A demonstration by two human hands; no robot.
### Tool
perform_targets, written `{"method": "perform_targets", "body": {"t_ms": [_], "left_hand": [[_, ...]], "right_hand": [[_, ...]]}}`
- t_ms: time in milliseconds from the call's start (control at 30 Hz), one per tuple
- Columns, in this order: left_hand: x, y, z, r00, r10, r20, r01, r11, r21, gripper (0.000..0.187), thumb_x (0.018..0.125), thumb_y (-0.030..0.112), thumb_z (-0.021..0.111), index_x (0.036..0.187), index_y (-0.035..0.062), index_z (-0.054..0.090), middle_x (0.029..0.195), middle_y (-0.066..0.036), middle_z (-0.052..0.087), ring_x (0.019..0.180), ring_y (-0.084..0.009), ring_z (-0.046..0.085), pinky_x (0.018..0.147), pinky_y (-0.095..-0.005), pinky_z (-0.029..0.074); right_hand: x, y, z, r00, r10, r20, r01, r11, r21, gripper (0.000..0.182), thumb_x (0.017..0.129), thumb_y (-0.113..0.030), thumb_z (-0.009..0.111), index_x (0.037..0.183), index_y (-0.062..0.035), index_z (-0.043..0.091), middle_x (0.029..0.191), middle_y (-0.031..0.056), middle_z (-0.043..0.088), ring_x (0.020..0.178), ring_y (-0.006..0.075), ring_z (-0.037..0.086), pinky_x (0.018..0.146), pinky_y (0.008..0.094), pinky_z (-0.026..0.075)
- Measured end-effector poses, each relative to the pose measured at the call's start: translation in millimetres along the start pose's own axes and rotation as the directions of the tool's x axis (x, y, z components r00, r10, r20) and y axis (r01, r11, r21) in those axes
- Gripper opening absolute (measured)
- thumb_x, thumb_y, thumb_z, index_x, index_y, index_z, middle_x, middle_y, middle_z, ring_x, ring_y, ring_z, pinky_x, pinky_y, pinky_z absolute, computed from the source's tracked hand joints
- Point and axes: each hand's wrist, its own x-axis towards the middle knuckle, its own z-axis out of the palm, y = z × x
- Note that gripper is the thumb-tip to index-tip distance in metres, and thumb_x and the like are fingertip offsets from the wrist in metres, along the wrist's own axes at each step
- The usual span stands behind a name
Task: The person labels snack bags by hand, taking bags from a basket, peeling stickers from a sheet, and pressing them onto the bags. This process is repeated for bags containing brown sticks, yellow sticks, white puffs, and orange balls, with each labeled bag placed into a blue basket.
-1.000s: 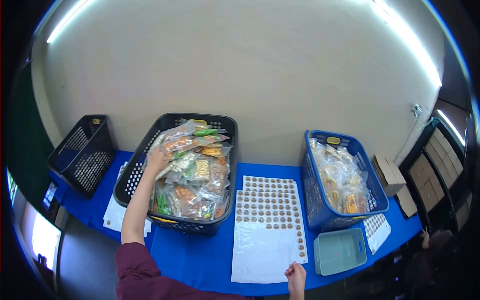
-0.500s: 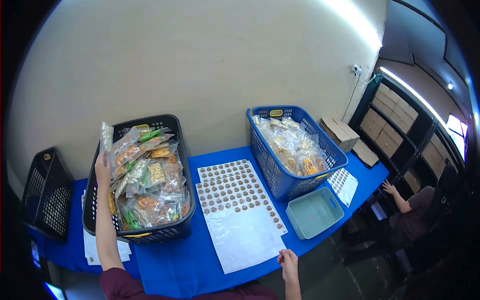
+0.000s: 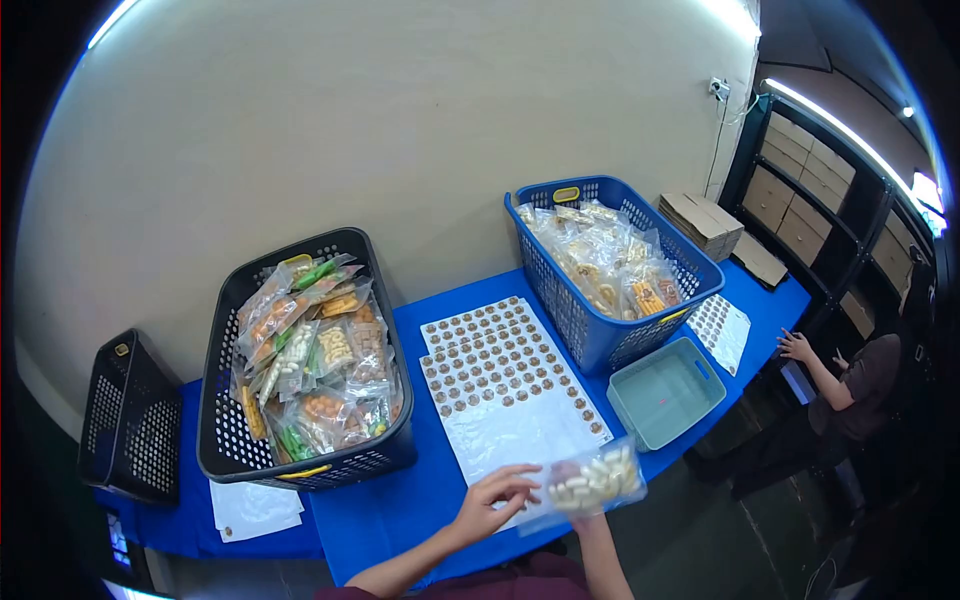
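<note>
A clear plastic bag of pale, pellet-like snacks (image 3: pixel 600 480) is held tilted over the table's front edge. My right hand (image 3: pixel 588 522) is under and behind it, gripping it, with most of its fingers hidden by the bag. At the bag's left edge is my left hand (image 3: pixel 495 497), its fingers bent and apart, over the lower part of a sticker sheet (image 3: pixel 490 430). Rows of round brown stickers fill the sheet's upper part; its lower part is bare white backing. To the left, a black basket (image 3: pixel 305 480) holds many bagged snacks (image 3: pixel 330 350).
A blue basket (image 3: pixel 600 345) of snack bags stands at the back right, with a green-grey tub (image 3: pixel 665 395) before it. Further right are another sticker sheet (image 3: pixel 722 330) and flattened cardboard (image 3: pixel 705 225). A second black basket (image 3: pixel 130 420) stands far left. A person (image 3: pixel 865 375) is at right.
My left hand has come from the black basket to the front of the sticker sheet, bringing the snack bag over. The bag is now at my right hand. The view has shifted.
</note>
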Motion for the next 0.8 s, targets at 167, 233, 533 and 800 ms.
{"method": "perform_targets", "body": {"t_ms": [167,233,533,800], "left_hand": [[-29.4,-44.7,-2.1,0.910,-0.369,-0.192,0.295,0.897,-0.329,0.023,0.084,-0.001,0.046,0.105,-0.0040,0.052,0.112,-0.014,0.052,0.090,-0.0152,0.056,0.069,-0.0261,0.050],[-38.3,-57.8,-12.1,0.864,-0.423,-0.273,0.327,0.883,-0.336,0.025,0.082,-0.002,0.048,0.107,-0.0032,0.052,0.108,-0.012,0.055,0.089,-0.0136,0.055,0.069,-0.0254,0.049],[-20.2,-55.5,-15.5,0.814,-0.449,-0.369,0.020,0.656,-0.755,0.053,0.088,0.021,0.042,0.134,0.0071,0.018,0.128,-0.018,0.037,0.110,-0.0257,0.045,0.088,-0.0342,0.041],[10.0,-63.3,4.8,0.773,-0.368,-0.516,0.230,0.922,-0.312,0.046,0.082,0.007,0.056,0.123,-0.0009,0.036,0.116,-0.011,0.047,0.101,-0.0153,0.049,0.083,-0.0262,0.043]], "right_hand": [[-0.8,-25.5,-20.0,0.859,0.492,0.145,-0.512,0.834,0.206,0.040,0.088,-0.033,0.039,0.111,-0.0012,0.046,0.102,0.0075,0.054,0.092,0.0223,0.053,0.083,0.0337,0.043],[-8.0,-35.0,-19.1,0.792,0.553,0.258,-0.600,0.784,0.159,0.044,0.090,-0.037,0.037,0.112,0.0004,0.047,0.106,0.0092,0.055,0.096,0.0239,0.053,0.087,0.0349,0.042],[37.4,-31.7,-5.5,0.707,0.639,0.304,-0.635,0.762,-0.125,0.029,0.084,-0.018,0.053,0.108,-0.0013,0.051,0.105,0.0077,0.056,0.093,0.0169,0.054,0.082,0.0304,0.042],[59.2,-3.2,34.6,0.456,0.645,0.614,-0.617,0.726,-0.304,0.037,0.083,-0.016,0.055,0.116,-0.0042,0.045,0.109,0.0071,0.053,0.098,0.0173,0.052,0.084,0.0315,0.041]]}}
